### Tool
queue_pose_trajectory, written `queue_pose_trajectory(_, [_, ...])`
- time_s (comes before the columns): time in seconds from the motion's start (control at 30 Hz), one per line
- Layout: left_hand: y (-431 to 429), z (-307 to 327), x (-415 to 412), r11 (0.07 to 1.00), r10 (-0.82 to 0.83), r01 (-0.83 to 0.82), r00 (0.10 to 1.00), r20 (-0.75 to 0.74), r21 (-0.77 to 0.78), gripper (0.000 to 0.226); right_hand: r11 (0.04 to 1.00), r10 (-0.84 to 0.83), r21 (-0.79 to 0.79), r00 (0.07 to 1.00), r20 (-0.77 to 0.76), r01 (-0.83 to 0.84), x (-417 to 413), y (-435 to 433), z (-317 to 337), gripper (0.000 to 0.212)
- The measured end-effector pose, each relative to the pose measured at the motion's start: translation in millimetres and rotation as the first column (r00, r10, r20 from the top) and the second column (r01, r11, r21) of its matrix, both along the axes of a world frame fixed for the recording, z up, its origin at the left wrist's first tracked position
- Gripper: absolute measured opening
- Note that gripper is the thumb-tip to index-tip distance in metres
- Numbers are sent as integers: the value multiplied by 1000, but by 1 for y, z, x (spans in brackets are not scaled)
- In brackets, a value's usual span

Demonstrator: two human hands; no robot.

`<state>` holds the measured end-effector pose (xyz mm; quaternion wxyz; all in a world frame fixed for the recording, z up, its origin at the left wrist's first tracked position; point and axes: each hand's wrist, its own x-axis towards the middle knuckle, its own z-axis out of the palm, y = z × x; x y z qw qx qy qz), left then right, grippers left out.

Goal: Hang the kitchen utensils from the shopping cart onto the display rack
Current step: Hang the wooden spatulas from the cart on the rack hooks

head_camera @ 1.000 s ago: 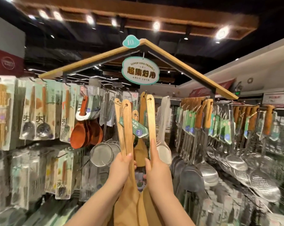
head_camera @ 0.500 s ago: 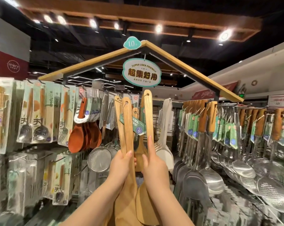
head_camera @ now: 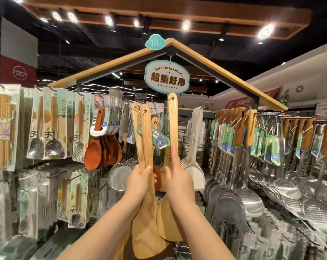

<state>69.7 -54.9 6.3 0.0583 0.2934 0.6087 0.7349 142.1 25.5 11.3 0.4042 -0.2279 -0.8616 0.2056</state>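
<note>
My left hand point(head_camera: 139, 182) grips two wooden spatulas point(head_camera: 146, 134) by their handles, blades down, green price tags dangling from their top holes. My right hand point(head_camera: 177, 180) holds a single wooden spatula point(head_camera: 173, 117) upright, index finger laid along its handle, its top hole raised just under the oval hanging sign point(head_camera: 167, 76). All three are lifted in front of the middle of the display rack point(head_camera: 224, 69), where more wooden spatulas point(head_camera: 156, 124) hang from a hook behind them. The shopping cart is out of view.
Packaged spoons and forks point(head_camera: 52, 126) hang at left, then brown rice paddles point(head_camera: 100, 149) and a mesh strainer point(head_camera: 118, 176). White spatulas point(head_camera: 194, 162) hang right of centre. Steel ladles and skimmers point(head_camera: 252, 194) with wooden handles fill the right side.
My right hand has lifted its spatula higher, so its top now stands above the other two. The view has moved closer to the rack. My left hand keeps its grip.
</note>
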Motion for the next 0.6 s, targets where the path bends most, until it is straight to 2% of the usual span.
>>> queue_pose_trajectory(0.27, [0,1,-5,1000,-3,3,1000,8,16,17,1000,-23,-4,1000,-12,23,-4,7,-5,70])
queue_pose_trajectory(0.4, [1,2,-7,999,32,-33,998,-52,-18,19,1000,-26,-10,1000,9,26,-12,14,-2,69])
queue_pose_trajectory(0.6, [4,0,-23,985,114,-133,979,-167,-110,10,999,-50,4,995,90,50,-34,33,-3,74])
